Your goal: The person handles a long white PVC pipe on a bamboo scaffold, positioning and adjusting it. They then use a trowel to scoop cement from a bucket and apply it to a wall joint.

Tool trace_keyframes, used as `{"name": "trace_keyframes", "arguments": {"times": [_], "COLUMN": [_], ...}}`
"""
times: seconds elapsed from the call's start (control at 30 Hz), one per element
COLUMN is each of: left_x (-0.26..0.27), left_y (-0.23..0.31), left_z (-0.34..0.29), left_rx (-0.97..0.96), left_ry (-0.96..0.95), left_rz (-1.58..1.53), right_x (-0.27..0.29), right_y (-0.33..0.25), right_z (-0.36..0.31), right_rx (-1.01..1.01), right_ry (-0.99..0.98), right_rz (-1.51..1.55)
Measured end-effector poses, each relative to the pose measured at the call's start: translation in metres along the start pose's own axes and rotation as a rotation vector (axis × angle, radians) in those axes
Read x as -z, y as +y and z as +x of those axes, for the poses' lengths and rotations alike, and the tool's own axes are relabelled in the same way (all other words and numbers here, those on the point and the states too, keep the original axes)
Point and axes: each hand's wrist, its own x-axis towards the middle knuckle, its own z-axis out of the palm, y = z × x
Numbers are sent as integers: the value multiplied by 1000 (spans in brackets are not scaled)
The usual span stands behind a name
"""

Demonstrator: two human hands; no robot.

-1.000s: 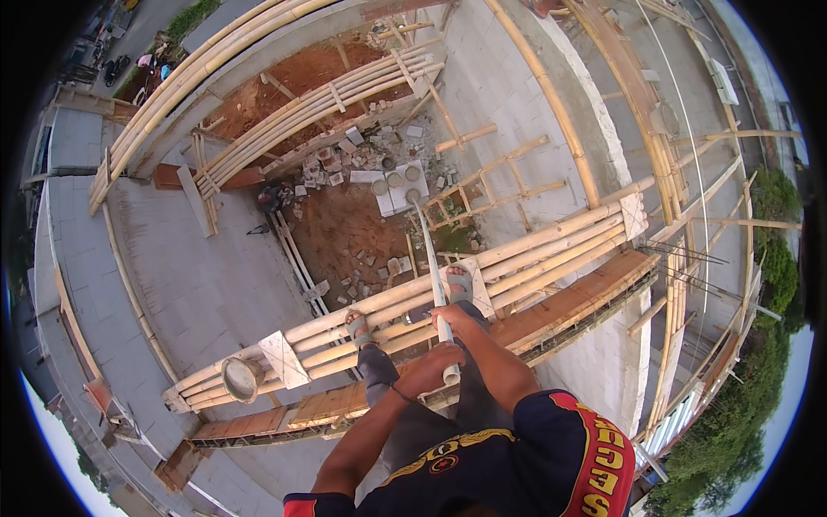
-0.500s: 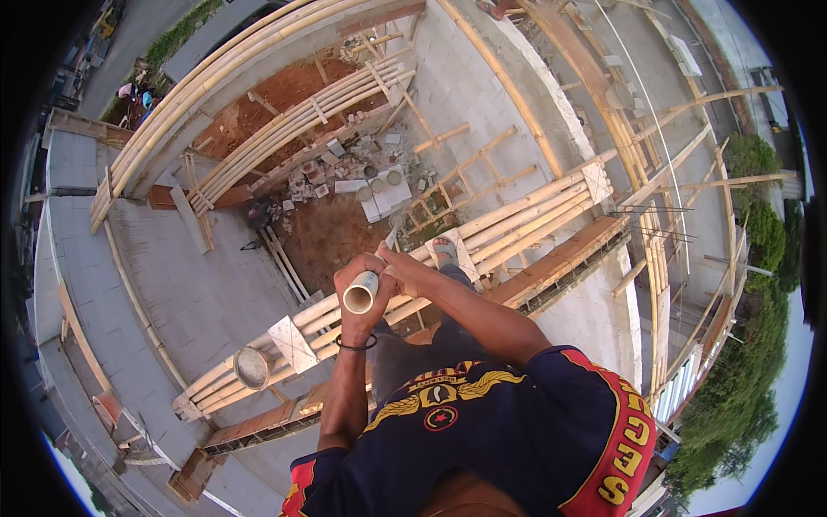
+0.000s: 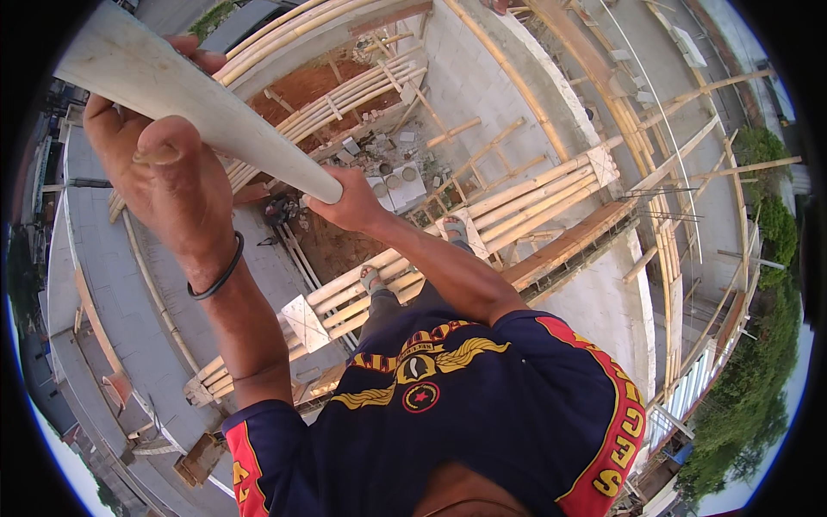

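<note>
A white plastic pipe (image 3: 226, 114) slants from the upper left toward the middle, its wide upper part close to the camera. My left hand (image 3: 172, 185) is around that upper part; its fingertips show beyond the far edge and its thumb sticks up on the near side. A dark band circles the left wrist. My right hand (image 3: 349, 198) is closed around the narrower-looking lower end. Below my arms, my sandalled feet rest on a walkway of bundled bamboo poles (image 3: 534, 207) with square boards fixed across it.
The walkway crosses high above a pit with rubble, several buckets (image 3: 392, 182) and a bamboo ladder (image 3: 469, 177). Block walls (image 3: 482, 77) surround the pit. A brown plank-sided form (image 3: 573, 246) runs beside the walkway. More bamboo scaffolding (image 3: 642, 172) stands at right.
The pipe has swung from pointing up at the camera to slanting toward the upper left. My left hand has moved up and left along it, apart from my right, which has shifted slightly left and up.
</note>
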Motion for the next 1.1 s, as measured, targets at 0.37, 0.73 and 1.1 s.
{"name": "trace_keyframes", "arguments": {"times": [0.37,0.73,1.1], "left_x": [63,54,53], "left_y": [-130,-29,132], "left_z": [-317,-179,-37], "left_rx": [846,846,375], "left_ry": [-329,-32,-32], "left_rz": [320,362,50], "right_x": [-18,62,-101], "right_y": [-196,-91,-9], "right_z": [32,48,-77], "right_rx": [125,160,75], "right_ry": [42,-571,-292], "right_rz": [45,269,109]}}
